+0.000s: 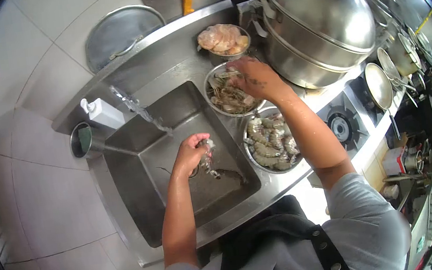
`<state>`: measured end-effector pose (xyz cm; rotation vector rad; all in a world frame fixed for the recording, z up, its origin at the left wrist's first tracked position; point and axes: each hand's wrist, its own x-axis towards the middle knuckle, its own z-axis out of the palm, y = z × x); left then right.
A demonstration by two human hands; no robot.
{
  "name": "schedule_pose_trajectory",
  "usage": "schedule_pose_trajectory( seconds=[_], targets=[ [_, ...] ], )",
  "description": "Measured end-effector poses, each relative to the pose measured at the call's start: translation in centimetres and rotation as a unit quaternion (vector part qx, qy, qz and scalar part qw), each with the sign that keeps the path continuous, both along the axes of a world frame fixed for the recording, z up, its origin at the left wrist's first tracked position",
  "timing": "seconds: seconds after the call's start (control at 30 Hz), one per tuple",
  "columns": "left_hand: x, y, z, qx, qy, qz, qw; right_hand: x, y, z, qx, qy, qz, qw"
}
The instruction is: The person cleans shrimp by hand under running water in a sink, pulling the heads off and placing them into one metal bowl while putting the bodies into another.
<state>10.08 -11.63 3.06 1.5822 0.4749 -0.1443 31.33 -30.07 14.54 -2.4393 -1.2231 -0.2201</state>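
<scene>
My left hand [192,153] is over the sink [143,160], its fingers closed round a grey shrimp [206,162] that hangs down from them. Another dark shrimp [230,175] lies on the sink floor just below. My right hand [256,80] reaches over a round metal bowl [208,94] of shrimp heads and shells [227,97]. Its fingers look apart, with their tips partly hidden among the scraps. Beneath my right forearm, a second metal bowl [252,158] holds several whole-bodied grey shrimp [268,142].
Behind the bowls stands a container of pale raw meat [223,38]. A large lidded steamer pot [315,20] and a gas burner [340,126] are to the right. Water runs from a tap [131,103]; a white pump bottle [105,113] and metal cup [86,141] flank the sink's left.
</scene>
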Motion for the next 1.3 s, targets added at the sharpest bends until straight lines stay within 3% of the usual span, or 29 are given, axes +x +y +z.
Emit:
schedule_pose_trajectory(
  seconds=[0.07,0.1,0.17,0.3,0.37,0.4,0.43,0.5,0.6,0.63,0.7,0.77,0.83,0.9,0.97,1.0,1.03,1.07,1.1,1.17,1.2,1.23,1.3],
  targets=[
    [1.2,-2.1,0.7,-0.075,-0.041,-0.005,0.996,-1.0,-3.5,-0.3,0.096,0.065,0.042,0.992],
    [1.8,-3.4,1.0,-0.081,-0.036,-0.014,0.996,-1.9,-5.4,-0.5,0.092,0.068,0.032,0.993],
    [3.2,-6.7,2.0,-0.100,-0.136,-0.003,0.986,-4.4,-9.0,-0.9,0.073,0.202,0.027,0.976],
    [6.5,-14.2,2.0,-0.166,-0.175,-0.034,0.970,-7.6,-15.5,-3.1,0.078,0.292,-0.002,0.953],
    [8.2,-16.8,2.7,-0.154,-0.192,-0.036,0.969,-8.2,-18.3,-4.2,0.112,0.294,-0.059,0.948],
    [9.4,-17.1,0.9,-0.018,-0.251,-0.054,0.966,-8.5,-19.6,-4.5,0.111,0.298,-0.055,0.947],
    [9.7,-16.8,1.6,-0.016,-0.247,-0.048,0.968,-8.7,-20.7,-4.8,0.128,0.301,-0.083,0.941],
    [9.4,-15.5,3.2,-0.006,-0.073,-0.042,0.996,-9.5,-22.2,-5.8,0.136,0.318,-0.105,0.932],
    [7.0,-8.4,1.5,0.027,-0.038,0.056,0.997,-11.2,-23.6,-7.7,0.184,0.273,-0.215,0.919],
    [6.0,-6.3,0.1,0.045,-0.025,0.104,0.993,-11.9,-24.0,-8.8,0.203,0.242,-0.234,0.920],
    [3.4,-2.6,-8.5,0.167,0.033,0.138,0.976,-13.3,-24.6,-12.1,0.252,0.255,-0.317,0.878],
    [0.2,-1.5,-17.9,0.304,0.092,0.039,0.948,-14.6,-24.8,-14.4,0.260,0.231,-0.331,0.877],
    [-1.4,-4.5,-21.4,0.316,0.129,-0.014,0.940,-15.8,-25.1,-17.3,0.247,0.246,-0.346,0.871],
    [-2.4,-6.4,-28.4,0.340,0.102,-0.101,0.929,-16.7,-25.3,-20.0,0.310,0.294,-0.340,0.838],
    [-2.7,-8.9,-34.9,0.415,0.074,-0.124,0.898,-17.0,-24.9,-22.1,0.367,0.323,-0.338,0.804],
    [-2.5,-9.9,-36.6,0.412,0.079,-0.110,0.901,-16.9,-25.0,-23.1,0.377,0.320,-0.320,0.808],
    [-2.2,-10.9,-38.1,0.480,0.099,-0.164,0.856,-16.9,-25.5,-24.1,0.354,0.294,-0.335,0.822],
    [-1.8,-11.3,-38.8,0.541,0.117,-0.221,0.803,-16.2,-24.8,-24.6,0.310,0.211,-0.346,0.860],
    [-2.1,-11.3,-39.4,0.536,0.123,-0.214,0.808,-15.9,-24.3,-25.0,0.263,0.126,-0.355,0.888],
    [-2.3,-10.4,-38.0,0.551,0.125,-0.318,0.761,-16.3,-28.8,-28.9,0.071,-0.013,-0.277,0.958],
    [-2.3,-9.9,-38.9,0.550,0.131,-0.315,0.762,-16.2,-28.7,-29.0,-0.023,-0.220,-0.214,0.952],
    [-2.4,-9.3,-39.6,0.513,0.160,-0.314,0.783,-16.4,-29.3,-28.7,-0.029,-0.137,-0.198,0.970],
    [-3.6,-8.8,-40.2,0.472,0.192,-0.312,0.801,-16.5,-29.5,-29.1,-0.041,-0.171,-0.193,0.965]
  ],
)
